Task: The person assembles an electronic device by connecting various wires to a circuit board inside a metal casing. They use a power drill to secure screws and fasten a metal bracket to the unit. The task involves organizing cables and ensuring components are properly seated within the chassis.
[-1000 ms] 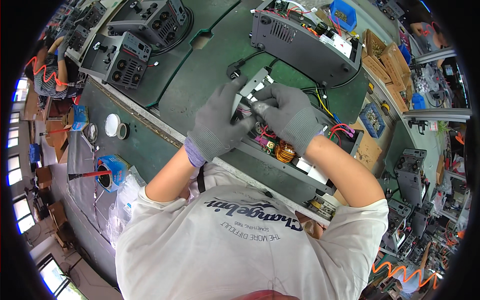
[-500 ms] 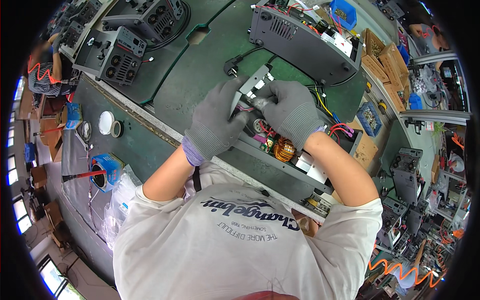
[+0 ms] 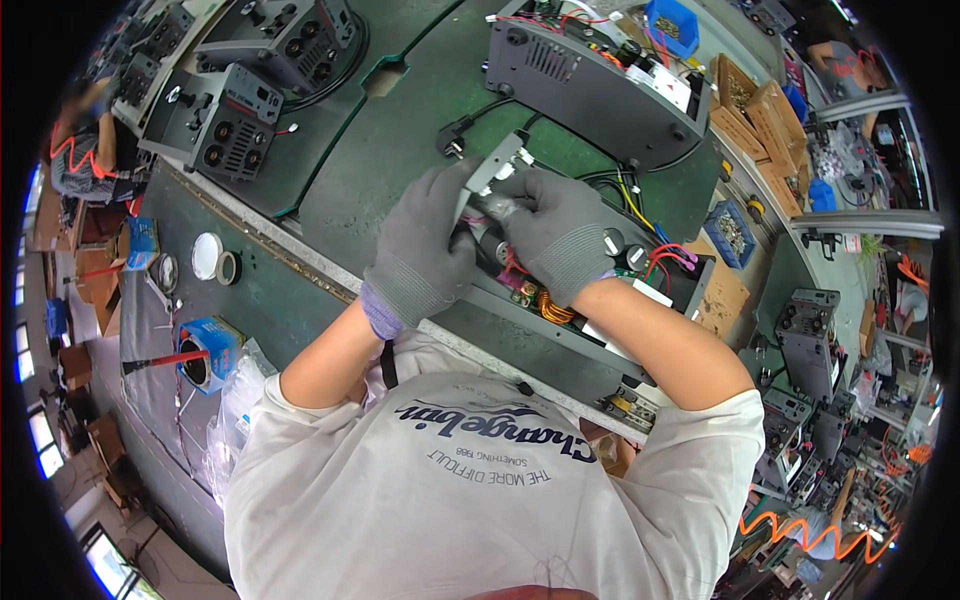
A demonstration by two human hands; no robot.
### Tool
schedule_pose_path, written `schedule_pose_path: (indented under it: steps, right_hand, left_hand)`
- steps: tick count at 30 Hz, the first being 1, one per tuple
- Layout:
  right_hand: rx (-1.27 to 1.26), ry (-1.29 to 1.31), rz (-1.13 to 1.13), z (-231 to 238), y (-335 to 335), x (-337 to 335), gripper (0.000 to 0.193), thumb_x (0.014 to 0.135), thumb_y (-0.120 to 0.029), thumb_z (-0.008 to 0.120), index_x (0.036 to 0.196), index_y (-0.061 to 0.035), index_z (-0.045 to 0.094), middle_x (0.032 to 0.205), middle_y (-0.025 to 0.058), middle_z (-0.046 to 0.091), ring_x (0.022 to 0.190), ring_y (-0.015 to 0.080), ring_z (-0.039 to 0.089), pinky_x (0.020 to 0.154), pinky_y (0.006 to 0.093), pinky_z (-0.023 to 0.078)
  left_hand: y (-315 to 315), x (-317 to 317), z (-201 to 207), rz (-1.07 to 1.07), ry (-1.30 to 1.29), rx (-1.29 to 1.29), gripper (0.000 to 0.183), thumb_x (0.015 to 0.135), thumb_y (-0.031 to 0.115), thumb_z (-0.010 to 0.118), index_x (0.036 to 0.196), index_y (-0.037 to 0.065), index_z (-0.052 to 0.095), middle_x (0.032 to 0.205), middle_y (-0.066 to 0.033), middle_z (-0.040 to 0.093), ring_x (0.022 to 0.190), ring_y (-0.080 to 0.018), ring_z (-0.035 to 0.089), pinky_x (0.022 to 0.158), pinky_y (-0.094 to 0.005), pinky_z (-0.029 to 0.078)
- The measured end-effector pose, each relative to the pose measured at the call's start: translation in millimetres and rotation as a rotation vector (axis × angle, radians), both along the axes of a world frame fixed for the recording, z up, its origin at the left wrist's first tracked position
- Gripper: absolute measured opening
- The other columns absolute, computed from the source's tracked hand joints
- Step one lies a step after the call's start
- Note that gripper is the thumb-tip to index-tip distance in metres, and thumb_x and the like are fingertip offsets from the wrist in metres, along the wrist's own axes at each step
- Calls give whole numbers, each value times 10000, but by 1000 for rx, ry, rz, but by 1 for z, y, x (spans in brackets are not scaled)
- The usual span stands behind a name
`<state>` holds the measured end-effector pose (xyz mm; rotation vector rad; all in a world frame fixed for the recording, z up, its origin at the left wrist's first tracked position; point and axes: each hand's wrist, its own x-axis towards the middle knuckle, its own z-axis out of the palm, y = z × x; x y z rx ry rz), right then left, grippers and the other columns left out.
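Both gloved hands meet over the open chassis (image 3: 600,330) at the near edge of the green surface (image 3: 400,150): left hand (image 3: 425,250) has its fingers wrapped around a grey metal bracket (image 3: 490,170) that tilts up above the chassis, right hand (image 3: 560,240) has fingers curled tight on a small part just beside the bracket, too hidden to identify. Closed grey unit (image 3: 590,85) sits behind, tape rolls (image 3: 215,262) well off to the left.

The green-topped workbench (image 3: 400,140) carried dark grey metal power units (image 3: 590,85) beyond the hands and tape rolls (image 3: 215,262) to their left.
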<state>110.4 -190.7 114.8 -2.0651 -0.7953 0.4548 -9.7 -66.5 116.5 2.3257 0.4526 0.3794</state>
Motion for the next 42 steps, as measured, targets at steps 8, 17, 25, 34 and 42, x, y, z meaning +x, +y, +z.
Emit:
schedule_pose_path:
  steps: [8, 17, 25, 34, 42]
  right_hand:
    - [-207, -157, 222, 34, 0, 38, 300, 852, -348, 685, 968, -80, 753, 912, 154, 730, 880, 339, 699, 833, 439, 540]
    - [-1154, -179, 105, 32, -41, 125, 528, 920, -455, 551, 1217, -41, 690, 1188, 213, 687, 1073, 363, 680, 937, 411, 525]
    - [-473, -562, -49, 28, -34, 105, 318, 931, -305, 594, 1087, -50, 701, 992, 174, 718, 937, 351, 691, 848, 434, 532]
    - [-100, -507, 169, 21, -3, 70, 193, 873, -188, 685, 1031, -79, 662, 902, 159, 712, 817, 386, 679, 726, 463, 531]
    - [-618, -806, 377, 26, -1, 51, 197, 892, -222, 638, 1044, -96, 638, 902, 134, 690, 910, 313, 692, 730, 453, 553]
  left_hand:
    - [0, -2, -1, 9, -23, 45, 617, 741, 37, 532, 1356, 75, 495, 1176, -218, 560, 1077, -444, 565, 918, -505, 481]
    - [0, 0, -4, 20, -51, 20, 636, 754, 47, 526, 1386, 111, 490, 1202, -211, 565, 1079, -434, 580, 931, -496, 483]
    - [2, -4, -9, 26, -36, 13, 630, 745, 57, 534, 1374, 78, 488, 1214, -221, 562, 1100, -434, 571, 938, -497, 477]
    - [-1, -5, -6, 58, -27, -29, 625, 733, 67, 554, 1356, 79, 497, 1208, -222, 561, 1126, -439, 551, 959, -499, 462]
    - [-1, -3, -3, 56, -20, -58, 634, 733, 46, 550, 1362, 110, 504, 1199, -220, 563, 1113, -439, 561, 951, -502, 472]
